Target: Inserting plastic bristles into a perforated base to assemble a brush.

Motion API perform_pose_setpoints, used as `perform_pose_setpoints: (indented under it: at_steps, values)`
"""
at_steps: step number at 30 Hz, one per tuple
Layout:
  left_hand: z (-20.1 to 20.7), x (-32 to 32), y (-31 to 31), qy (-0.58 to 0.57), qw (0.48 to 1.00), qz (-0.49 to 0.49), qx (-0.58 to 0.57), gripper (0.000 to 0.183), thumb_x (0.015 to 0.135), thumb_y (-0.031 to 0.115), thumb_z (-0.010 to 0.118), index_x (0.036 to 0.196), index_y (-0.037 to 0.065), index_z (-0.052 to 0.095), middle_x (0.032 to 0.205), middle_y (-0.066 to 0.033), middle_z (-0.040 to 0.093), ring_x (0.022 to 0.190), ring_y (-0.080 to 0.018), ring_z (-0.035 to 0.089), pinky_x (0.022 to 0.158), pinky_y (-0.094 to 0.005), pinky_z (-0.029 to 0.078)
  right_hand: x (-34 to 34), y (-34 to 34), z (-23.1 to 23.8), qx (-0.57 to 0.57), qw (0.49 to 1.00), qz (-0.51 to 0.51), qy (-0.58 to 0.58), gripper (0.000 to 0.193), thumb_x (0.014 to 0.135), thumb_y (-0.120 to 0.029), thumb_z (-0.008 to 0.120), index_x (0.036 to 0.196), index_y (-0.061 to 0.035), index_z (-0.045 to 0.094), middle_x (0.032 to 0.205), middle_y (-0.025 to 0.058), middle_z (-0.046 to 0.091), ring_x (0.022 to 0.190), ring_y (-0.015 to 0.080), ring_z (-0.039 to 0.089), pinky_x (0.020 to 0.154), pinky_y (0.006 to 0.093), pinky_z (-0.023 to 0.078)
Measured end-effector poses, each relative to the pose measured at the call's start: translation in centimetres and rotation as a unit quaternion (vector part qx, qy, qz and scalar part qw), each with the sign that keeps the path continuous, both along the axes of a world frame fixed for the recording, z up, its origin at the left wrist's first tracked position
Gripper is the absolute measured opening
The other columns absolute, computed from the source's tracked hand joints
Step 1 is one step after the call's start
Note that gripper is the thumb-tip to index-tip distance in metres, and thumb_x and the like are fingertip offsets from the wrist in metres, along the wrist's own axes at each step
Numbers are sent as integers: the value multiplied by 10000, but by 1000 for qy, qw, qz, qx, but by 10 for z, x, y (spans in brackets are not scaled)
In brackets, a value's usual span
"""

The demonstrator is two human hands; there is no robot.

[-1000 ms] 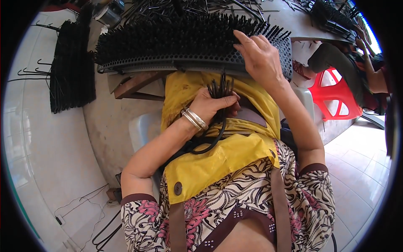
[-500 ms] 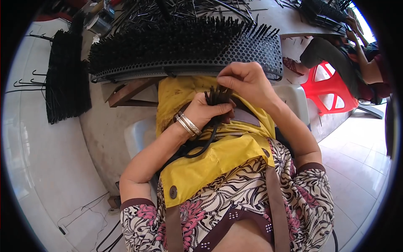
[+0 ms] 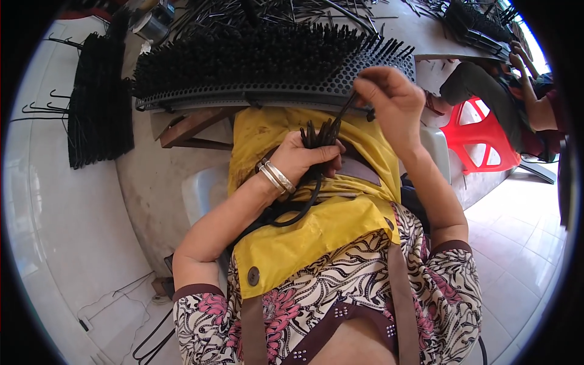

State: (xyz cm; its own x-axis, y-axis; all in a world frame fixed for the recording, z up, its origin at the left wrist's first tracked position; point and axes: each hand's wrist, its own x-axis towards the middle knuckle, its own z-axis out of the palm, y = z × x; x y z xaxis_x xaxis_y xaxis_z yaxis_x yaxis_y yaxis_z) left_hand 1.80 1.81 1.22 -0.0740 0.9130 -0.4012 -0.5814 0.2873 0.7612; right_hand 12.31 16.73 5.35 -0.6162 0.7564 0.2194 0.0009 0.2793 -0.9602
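Note:
My left hand (image 3: 313, 156), with two silver bangles at the wrist, is closed around a bundle of short black rods (image 3: 315, 135) over my lap. Their tips fan upward past the fingers. Above and right of it, my right hand (image 3: 394, 100) pinches a thin black rod (image 3: 345, 109) that slants down to the bundle; a dark end also shows under its fingers. Just beyond my hands stands a dark perforated rack (image 3: 389, 62), its left and middle packed with upright black rods (image 3: 243, 61). Bare holes show toward its right. A black cord-like loop (image 3: 309, 210) hangs below my left hand.
Loose black rods (image 3: 207, 19) lie heaped behind the rack beside a metal can (image 3: 151, 27). Black strands with hooked ends (image 3: 100, 103) hang at the left. To the right are a red stool (image 3: 480, 143), a seated person (image 3: 535, 100) and another filled rack (image 3: 474, 27).
My right hand has risen up and right from the bundle, drawing a rod along with it. My left hand keeps its grip in nearly the same place.

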Motion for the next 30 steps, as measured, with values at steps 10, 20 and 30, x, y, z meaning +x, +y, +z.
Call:
perform_pose_setpoints:
  at_steps: [10,20,30]
  values:
    - [-7,-3,-3,-72,995,52,-46,207,803,95,606,971,-22,580,783,-102,630,672,-193,614,638,-310,520,-28,33,-8,420,895,-141,49,153,728,-29,673,866,-3,611,763,84,631,617,135,599,590,241,470]
    - [-8,-5,-2,-112,991,57,-43,188,803,57,579,977,-14,581,789,-110,631,679,-207,617,648,-325,524,-31,20,-25,516,855,26,-35,222,709,-15,644,924,-24,590,675,96,497,610,276,511,524,363,429]
    - [-10,-2,-1,-77,996,48,2,190,787,59,622,960,-9,584,787,-122,633,671,-217,618,634,-323,516,1,-17,-23,-35,991,97,-88,130,767,-31,645,882,16,608,698,20,615,600,50,547,547,190,454]
